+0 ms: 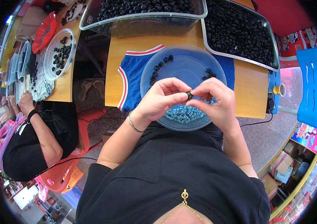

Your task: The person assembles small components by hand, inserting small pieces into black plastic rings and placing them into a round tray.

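You pinched a small black piece (189,96) with both your left hand (157,98) and right hand (220,99), over the round clear tub (186,65) of little blue bits (182,115), maybe so anything you dropped would fall inside.

The left hand (163,98) and right hand (218,100) pinch a black piece (189,96) above a tray (188,65).
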The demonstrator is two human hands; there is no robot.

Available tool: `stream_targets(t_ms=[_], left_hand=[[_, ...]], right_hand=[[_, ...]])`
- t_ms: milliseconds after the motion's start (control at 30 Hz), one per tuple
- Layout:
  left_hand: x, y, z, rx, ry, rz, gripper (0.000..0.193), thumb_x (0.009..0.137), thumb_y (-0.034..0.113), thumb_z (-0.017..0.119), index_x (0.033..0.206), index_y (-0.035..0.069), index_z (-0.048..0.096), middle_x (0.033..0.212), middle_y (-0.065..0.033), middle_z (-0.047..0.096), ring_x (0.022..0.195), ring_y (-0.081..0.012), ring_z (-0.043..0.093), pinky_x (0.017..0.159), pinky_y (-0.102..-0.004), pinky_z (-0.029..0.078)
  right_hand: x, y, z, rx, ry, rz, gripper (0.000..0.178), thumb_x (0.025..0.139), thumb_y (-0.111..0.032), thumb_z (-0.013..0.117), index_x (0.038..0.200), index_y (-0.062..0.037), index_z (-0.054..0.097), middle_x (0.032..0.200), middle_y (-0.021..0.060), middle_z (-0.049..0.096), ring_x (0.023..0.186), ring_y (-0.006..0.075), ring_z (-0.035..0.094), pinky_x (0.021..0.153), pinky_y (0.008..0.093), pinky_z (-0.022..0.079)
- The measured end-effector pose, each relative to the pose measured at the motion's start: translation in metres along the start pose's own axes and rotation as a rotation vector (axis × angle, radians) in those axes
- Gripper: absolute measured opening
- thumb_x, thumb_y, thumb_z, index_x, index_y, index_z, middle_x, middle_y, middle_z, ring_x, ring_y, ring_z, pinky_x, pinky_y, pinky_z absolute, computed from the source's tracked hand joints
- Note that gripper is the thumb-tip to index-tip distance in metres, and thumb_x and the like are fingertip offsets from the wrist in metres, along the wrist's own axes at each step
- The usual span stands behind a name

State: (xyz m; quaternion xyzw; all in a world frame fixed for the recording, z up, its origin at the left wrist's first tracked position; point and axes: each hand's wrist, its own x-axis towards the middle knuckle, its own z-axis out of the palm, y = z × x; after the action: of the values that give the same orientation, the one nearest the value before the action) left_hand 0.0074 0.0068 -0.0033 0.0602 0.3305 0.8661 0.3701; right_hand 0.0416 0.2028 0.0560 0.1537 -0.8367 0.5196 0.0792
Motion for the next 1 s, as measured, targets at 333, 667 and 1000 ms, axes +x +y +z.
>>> stream_targets(t_ms=[333,667,1000], left_hand=[[0.003,0.004,-0.003,-0.031,0.074,0.01,0.021,0.094,0.006,0.062,0.114,0.004,0.063,0.111,-0.0122,0.067,0.1,-0.0167,0.065,0.088,-0.0272,0.053],[0.0,0.003,-0.003,-0.068,0.048,-0.011,0.021,0.094,0.007,0.062,0.114,0.002,0.063,0.111,-0.0127,0.066,0.1,-0.0166,0.064,0.09,-0.0279,0.052],[0.001,0.001,0.002,-0.131,0.017,-0.007,0.021,0.093,0.004,0.062,0.114,0.001,0.062,0.109,-0.0118,0.066,0.097,-0.017,0.066,0.089,-0.0284,0.054]], right_hand=[[0.005,0.041,-0.009,-0.714,-0.097,0.001,0.015,0.077,-0.007,0.067,0.092,-0.0066,0.065,0.089,0.0088,0.064,0.085,0.0258,0.064,0.071,0.0355,0.052],[0.011,0.053,-0.001,-0.805,-0.148,0.033,0.013,0.077,-0.005,0.063,0.09,-0.0063,0.064,0.085,0.0074,0.062,0.082,0.0237,0.064,0.066,0.0341,0.054],[0.008,0.011,0.0,0.164,0.076,0.067,0.019,0.079,0.006,0.067,0.096,-0.0004,0.069,0.094,0.0091,0.067,0.077,0.0154,0.067,0.07,0.0257,0.054]])
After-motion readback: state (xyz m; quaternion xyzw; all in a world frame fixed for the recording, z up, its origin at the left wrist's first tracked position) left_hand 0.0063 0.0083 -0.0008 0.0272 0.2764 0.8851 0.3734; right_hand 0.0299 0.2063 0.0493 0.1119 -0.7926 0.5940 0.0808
